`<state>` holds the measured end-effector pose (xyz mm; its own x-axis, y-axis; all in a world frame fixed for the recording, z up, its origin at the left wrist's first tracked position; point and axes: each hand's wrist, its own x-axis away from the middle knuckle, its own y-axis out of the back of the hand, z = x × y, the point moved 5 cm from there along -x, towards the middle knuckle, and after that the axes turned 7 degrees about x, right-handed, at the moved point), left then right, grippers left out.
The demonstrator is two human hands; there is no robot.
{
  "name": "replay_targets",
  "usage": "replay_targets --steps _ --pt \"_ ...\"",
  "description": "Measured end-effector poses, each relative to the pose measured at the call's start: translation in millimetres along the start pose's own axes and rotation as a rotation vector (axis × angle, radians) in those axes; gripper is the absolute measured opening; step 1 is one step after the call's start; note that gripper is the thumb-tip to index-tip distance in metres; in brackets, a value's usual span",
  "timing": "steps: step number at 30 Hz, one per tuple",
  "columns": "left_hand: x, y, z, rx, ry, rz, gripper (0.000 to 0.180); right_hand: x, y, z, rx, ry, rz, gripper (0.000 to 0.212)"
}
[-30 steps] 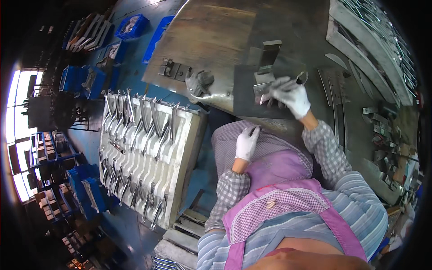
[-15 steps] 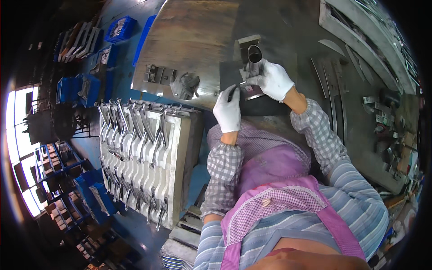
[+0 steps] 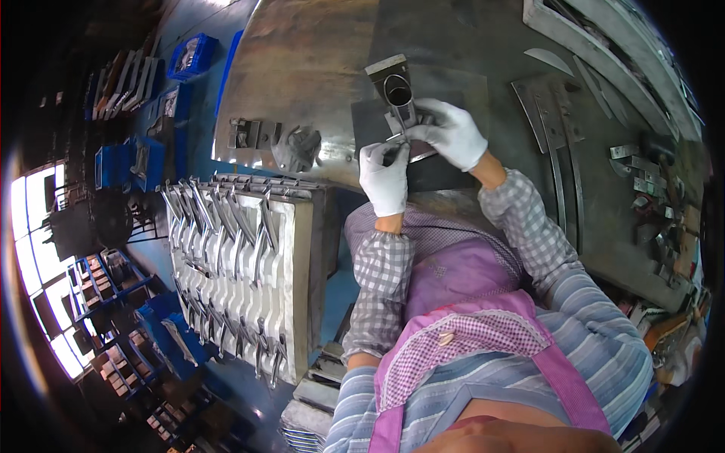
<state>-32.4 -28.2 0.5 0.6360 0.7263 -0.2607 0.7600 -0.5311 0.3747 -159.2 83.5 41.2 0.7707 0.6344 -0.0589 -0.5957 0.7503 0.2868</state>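
Observation:
Both my hands wear white gloves and meet over the metal workbench. My left hand [image 3: 384, 180] is closed, thumb and fingers drawn together at a small shiny metal piece [image 3: 396, 137]; whatever lies within its fingers is hidden. From the right, my right hand [image 3: 451, 136] pinches the same metal piece between thumb and forefinger. Just beyond the fingertips stands a metal fixture with a round, open-topped tube [image 3: 398, 90] and a flat plate. A dark square sheet [image 3: 445, 162] lies on the bench under the hands.
Left of my hands lie a crumpled grey glove [image 3: 297, 147] and a small metal block [image 3: 245, 134]. A pale rack [image 3: 283, 264] of curved shiny metal parts stands at my left. Long metal strips [image 3: 559, 174] lie to the right, with a metal-filled tray [image 3: 604, 57] beyond.
My left hand has come up and right to meet my right hand at the metal piece. The view has shifted slightly, moving the bench and fixture leftward in the picture.

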Motion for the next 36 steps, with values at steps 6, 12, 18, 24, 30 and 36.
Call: replay_targets --steps 6,12,18,24,30,36 --pt "-2 4 10 0.095 0.212 -0.012 0.024 28 19 -47 0.417 0.391 -0.096 0.025" --pt "-5 7 12 -0.004 0.216 0.080 0.030 32 16 -44 0.473 0.532 -0.154 0.025" --pt "-8 -14 2 0.021 0.257 0.123 0.031 23 36 -50 0.229 0.305 -0.199 0.023" --pt "-6 22 9 -0.123 0.077 0.052 0.025 9 7 -37 0.229 0.210 -0.057 0.025" --pt "25 29 21 -0.183 -0.194 0.107 0.032 17 -36 -19 -0.076 -0.138 0.150 0.038" --pt "119 214 -70 0.231 0.464 -0.050 0.058 92 -155 99 -0.043 0.589 0.745 0.038"
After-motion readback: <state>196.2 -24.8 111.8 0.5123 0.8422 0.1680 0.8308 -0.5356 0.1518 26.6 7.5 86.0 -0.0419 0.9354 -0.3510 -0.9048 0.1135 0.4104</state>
